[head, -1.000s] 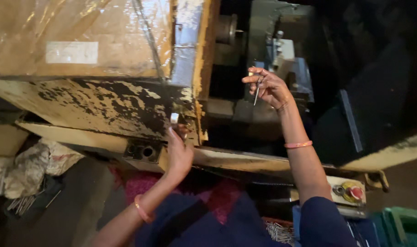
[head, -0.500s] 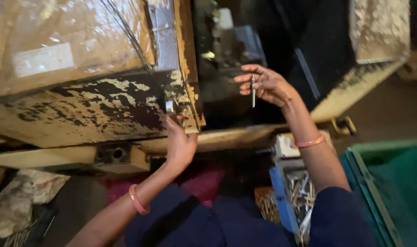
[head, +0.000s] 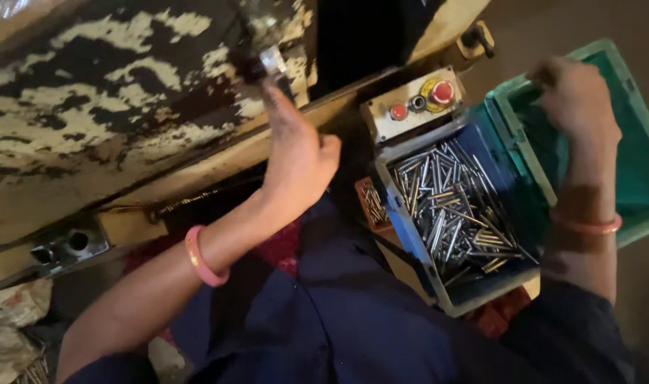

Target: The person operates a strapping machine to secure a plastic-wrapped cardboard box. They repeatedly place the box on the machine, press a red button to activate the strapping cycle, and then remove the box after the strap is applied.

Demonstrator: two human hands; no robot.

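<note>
Her left hand [head: 299,153] pinches a small lever [head: 267,62] on the machine, while the right hand [head: 573,92], fingers curled, hovers over the green crate [head: 648,142], contents unseen.

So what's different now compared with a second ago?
The right hand has come down from the dark machine opening, where it held a small metal pin, to the green crate beside the blue bin of pins; whether it still holds the pin is hidden. The left hand stays at the machine's small lever.
</note>
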